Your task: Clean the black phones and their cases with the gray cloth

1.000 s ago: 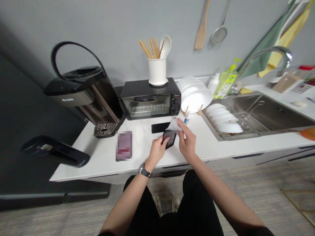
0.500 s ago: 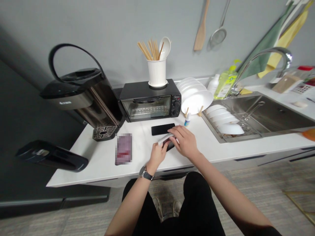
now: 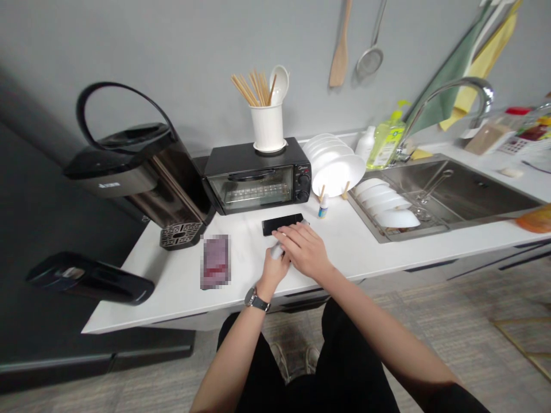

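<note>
Both hands meet at frame centre on the white stone surface. Left hand with a wristwatch grips the near end of a small dark flat object, probably a phone, almost wholly covered; fingers look curled on it, but the actual contact is hidden. Right hand lies flat on top, fingers together and extended, pressing a pale folded wipe or cloth of which only a sliver shows at its left edge. Judgement: the covered object is stiff, light, smooth and slippery, with glass likely, so hold it by its long side edges; the cloth is soft and limp and bunches under pressure. A second black flat rectangular phone lies just beyond the fingertips, near the black toaster oven. A small white dropper bottle with blue label stands right of it, by the white plates in a wooden rack. A blurred-out purple rectangle at left centre is unreadable. Black water boiler upper left. Steel sink right, with its far end cut off by the frame. Whether the held object rests on the surface or is lifted cannot be told.
</note>
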The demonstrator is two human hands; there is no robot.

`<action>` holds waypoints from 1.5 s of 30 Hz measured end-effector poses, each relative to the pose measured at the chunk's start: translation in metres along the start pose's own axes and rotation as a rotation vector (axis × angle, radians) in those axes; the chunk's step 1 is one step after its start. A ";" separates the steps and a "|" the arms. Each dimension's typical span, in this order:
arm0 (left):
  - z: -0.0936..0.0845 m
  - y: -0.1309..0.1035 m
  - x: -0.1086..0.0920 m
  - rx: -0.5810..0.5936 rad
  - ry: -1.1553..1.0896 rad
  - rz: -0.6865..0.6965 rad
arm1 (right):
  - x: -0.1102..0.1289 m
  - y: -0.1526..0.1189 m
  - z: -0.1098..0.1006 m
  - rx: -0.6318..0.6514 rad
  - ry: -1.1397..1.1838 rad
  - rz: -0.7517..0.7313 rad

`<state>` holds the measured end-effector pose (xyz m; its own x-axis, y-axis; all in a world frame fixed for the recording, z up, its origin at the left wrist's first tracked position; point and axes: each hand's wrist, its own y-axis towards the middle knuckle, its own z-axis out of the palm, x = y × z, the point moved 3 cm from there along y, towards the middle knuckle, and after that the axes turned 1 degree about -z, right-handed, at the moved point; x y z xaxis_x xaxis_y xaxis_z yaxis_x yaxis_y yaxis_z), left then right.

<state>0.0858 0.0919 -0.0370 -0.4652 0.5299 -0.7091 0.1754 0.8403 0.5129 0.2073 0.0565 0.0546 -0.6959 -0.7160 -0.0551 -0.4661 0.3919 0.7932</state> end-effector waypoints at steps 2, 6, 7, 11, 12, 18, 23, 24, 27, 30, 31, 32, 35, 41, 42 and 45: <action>-0.002 0.001 -0.003 -0.006 0.007 0.006 | -0.010 0.002 -0.004 0.022 0.014 0.053; -0.007 0.001 -0.010 -0.029 0.012 -0.010 | -0.028 0.003 -0.011 0.041 0.035 0.253; -0.008 0.001 -0.011 -0.033 0.012 -0.017 | -0.030 0.003 -0.013 0.033 0.035 0.305; -0.008 0.002 -0.013 -0.045 0.008 -0.032 | -0.024 0.006 -0.017 0.018 0.023 0.422; -0.008 0.002 -0.012 -0.047 0.011 -0.033 | -0.020 0.008 -0.017 0.019 0.021 0.430; -0.006 0.002 -0.005 -0.045 0.048 -0.035 | -0.006 0.018 -0.011 0.042 0.163 0.217; -0.004 0.000 -0.001 -0.074 0.067 -0.057 | -0.014 0.018 -0.005 0.146 0.190 -0.073; -0.003 0.000 -0.001 -0.081 0.067 -0.061 | -0.017 0.017 -0.003 0.159 0.177 -0.080; -0.002 0.001 0.001 -0.103 0.057 -0.069 | -0.025 0.013 -0.001 0.118 0.126 0.091; -0.002 0.002 0.001 -0.123 0.035 -0.071 | -0.027 0.010 0.001 0.038 0.087 0.345; -0.002 0.003 0.001 -0.127 0.026 -0.070 | -0.024 0.010 0.001 0.024 0.079 0.392; -0.002 0.003 0.001 -0.131 0.016 -0.069 | -0.021 0.011 0.002 0.015 0.073 0.415; -0.002 0.003 0.001 -0.131 -0.007 -0.068 | -0.008 0.016 0.004 0.002 0.071 0.385; -0.005 0.001 0.001 -0.142 0.010 -0.087 | 0.001 0.023 0.010 0.110 0.135 0.132; -0.006 0.001 0.001 -0.145 0.019 -0.090 | -0.001 0.023 0.010 0.133 0.167 0.061; -0.007 0.001 -0.002 -0.145 0.048 -0.099 | -0.008 0.022 0.005 0.190 0.227 -0.104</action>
<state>0.0809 0.0916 -0.0319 -0.5158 0.4361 -0.7374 0.0009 0.8610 0.5086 0.2001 0.0736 0.0695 -0.5096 -0.8601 0.0236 -0.6369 0.3955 0.6617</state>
